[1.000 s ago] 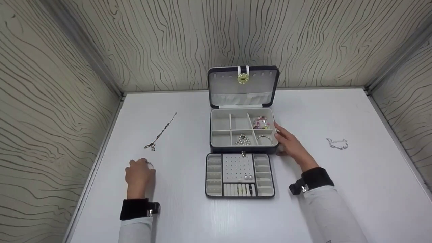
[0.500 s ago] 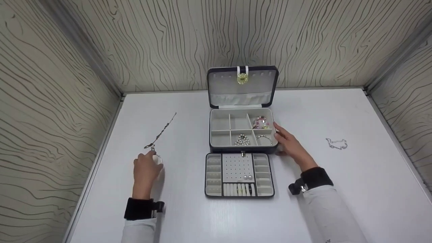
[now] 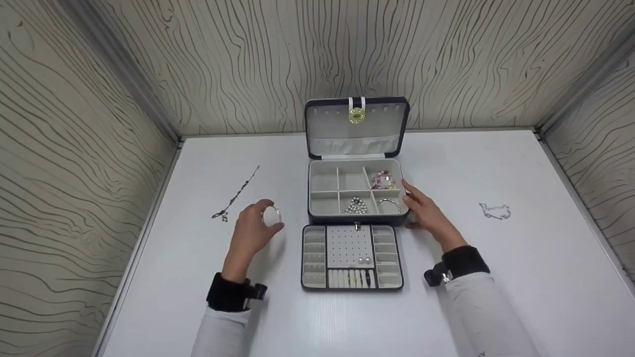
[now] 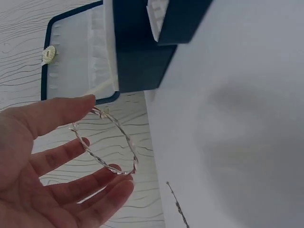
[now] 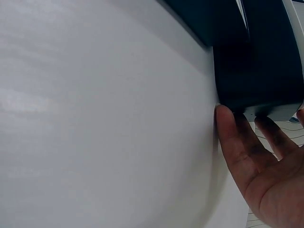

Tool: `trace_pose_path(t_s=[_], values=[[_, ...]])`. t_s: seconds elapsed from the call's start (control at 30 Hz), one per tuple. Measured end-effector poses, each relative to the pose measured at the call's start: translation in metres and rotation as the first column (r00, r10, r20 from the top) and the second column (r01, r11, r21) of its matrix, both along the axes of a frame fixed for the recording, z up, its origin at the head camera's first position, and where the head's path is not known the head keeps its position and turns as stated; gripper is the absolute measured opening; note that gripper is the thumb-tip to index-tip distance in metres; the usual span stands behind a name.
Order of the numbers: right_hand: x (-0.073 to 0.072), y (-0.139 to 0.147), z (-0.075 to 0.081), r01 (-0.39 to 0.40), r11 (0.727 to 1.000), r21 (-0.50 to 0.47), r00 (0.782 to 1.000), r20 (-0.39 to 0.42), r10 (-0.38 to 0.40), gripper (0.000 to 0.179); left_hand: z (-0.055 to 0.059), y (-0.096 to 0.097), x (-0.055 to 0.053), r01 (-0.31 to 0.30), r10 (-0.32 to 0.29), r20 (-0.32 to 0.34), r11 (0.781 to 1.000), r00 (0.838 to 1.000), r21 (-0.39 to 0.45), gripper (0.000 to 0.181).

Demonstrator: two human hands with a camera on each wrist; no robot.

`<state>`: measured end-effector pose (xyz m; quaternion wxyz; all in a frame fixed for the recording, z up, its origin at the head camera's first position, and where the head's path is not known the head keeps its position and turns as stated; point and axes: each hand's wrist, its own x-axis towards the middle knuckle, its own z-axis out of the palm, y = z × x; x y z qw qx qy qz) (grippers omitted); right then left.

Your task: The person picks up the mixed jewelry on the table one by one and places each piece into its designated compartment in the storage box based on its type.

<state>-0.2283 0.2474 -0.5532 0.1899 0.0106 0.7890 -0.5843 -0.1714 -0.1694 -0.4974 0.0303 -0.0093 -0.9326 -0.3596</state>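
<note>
Bracelet (image 4: 129, 140) pinched by left hand (image 3: 250, 229), between thumb and fingertips, right hand (image 3: 432, 219) straight-fingered against box (image 3: 335, 219)

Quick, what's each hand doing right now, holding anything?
Left hand: closed on a twisted silver bracelet.
Right hand: open, touching the right side of the jewelry box.
</note>
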Motion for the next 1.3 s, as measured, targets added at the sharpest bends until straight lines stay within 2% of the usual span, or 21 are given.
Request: trace_pose_path(t_s=[0.17, 0.33, 0.47, 0.63, 0.87, 1.1, 1.3], values=[[0.000, 0.000, 0.000, -0.002, 1.000, -0.008, 1.000, 0.002, 0.002, 0.057, 0.012, 0.022, -0.008, 0.042, -0.035, -0.074, 0.995, 0.997, 0.088, 0.051], [-0.001, 0.001, 0.000, 0.009, 1.000, -0.024, 1.000, 0.011, -0.009, 0.057, 0.017, 0.043, -0.014, 0.136, -0.120, -0.122, 0.982, 0.985, 0.134, 0.050], [0.000, 0.001, 0.000, 0.007, 1.000, -0.030, 1.000, 0.012, -0.007, 0.056, 0.018, 0.060, -0.018, 0.220, -0.205, -0.127, 0.968, 0.971, 0.118, 0.051], [0.001, 0.001, 0.001, -0.003, 1.000, -0.030, 1.000, 0.007, 0.003, 0.057, 0.016, 0.078, -0.022, 0.276, -0.267, -0.118, 0.959, 0.957, 0.069, 0.053], [0.003, 0.000, 0.003, -0.008, 1.000, -0.016, 1.000, -0.010, 0.008, 0.057, 0.011, 0.093, -0.029, 0.296, -0.293, -0.132, 0.955, 0.947, 0.007, 0.052], [0.003, 0.000, 0.005, -0.014, 1.000, -0.021, 1.000, -0.023, 0.013, 0.057, 0.006, 0.103, -0.040, 0.279, -0.282, -0.076, 0.959, 0.957, -0.038, 0.053], [0.002, 0.001, 0.002, -0.007, 1.000, -0.010, 1.000, -0.025, 0.007, 0.056, 0.000, 0.106, -0.050, 0.255, -0.256, -0.057, 0.967, 0.965, -0.023, 0.050]])
